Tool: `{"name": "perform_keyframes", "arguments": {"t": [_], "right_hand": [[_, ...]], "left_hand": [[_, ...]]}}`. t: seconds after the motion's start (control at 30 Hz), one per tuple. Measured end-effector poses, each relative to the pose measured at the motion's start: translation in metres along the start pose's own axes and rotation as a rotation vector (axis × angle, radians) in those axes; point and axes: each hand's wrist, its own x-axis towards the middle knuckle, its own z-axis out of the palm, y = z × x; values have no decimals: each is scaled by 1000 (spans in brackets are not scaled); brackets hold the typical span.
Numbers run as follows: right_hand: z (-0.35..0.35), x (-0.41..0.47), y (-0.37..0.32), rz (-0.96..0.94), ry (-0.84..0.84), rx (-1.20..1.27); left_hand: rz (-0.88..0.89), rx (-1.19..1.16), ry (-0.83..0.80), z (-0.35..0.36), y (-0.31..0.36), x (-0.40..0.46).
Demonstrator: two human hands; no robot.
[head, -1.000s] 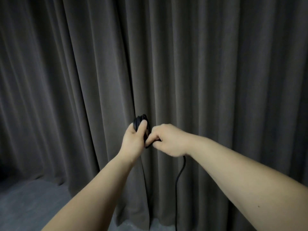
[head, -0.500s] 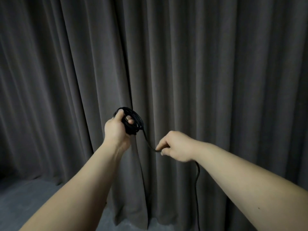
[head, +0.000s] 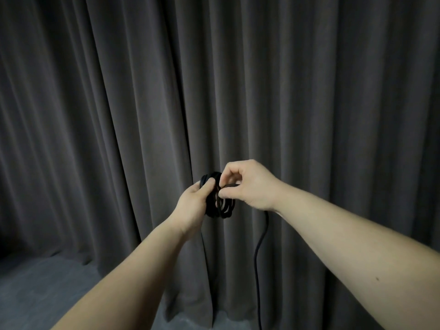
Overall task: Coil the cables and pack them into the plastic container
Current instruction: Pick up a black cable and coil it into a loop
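Hands up before the grey pleated curtain (head: 95, 115): left hand (head: 192, 203) grips the black coiled cable (head: 220, 207), thumb clamped over its loops; right hand (head: 247, 184) pinches a strand at the coil, loose end hanging toward the grey floor (head: 35, 289).

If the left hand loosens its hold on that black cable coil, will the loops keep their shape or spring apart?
Probably spring apart: the coil shows loops already fanned out below the left hand. The cable looks floppy, since its tail hangs slack under the right hand. It seems light, held by fingers alone.
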Motion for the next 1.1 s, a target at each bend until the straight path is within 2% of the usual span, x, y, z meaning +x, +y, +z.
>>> {"name": "perform_keyframes", "arguments": {"t": [0.13,0.3,0.47,0.57,0.67,0.77,0.83,0.9,0.97,1.1], "right_hand": [[-1,-1,-3,4,-30,82],[-9,1,6,102,161,-64],[-17,1,18,170,18,279],[-22,1,21,151,47,294],[-17,2,27,143,259,65],[-7,-4,38,117,376,6],[4,-8,41,79,412,44],[14,-11,43,102,373,158],[20,-13,43,130,323,293],[16,-12,37,160,358,404]], "left_hand": [[-11,-23,-80,10,0,-2],[-61,-82,-147,13,-1,-4],[64,78,-327,7,-5,-5],[93,100,-305,4,-9,-3],[80,-8,-209,10,-7,-4],[44,-145,-169,15,-2,-7],[12,-243,-146,18,-1,-6],[-17,-325,-144,22,3,-7],[-47,-392,-177,26,5,-8],[-58,-446,-274,28,8,-12]]}}
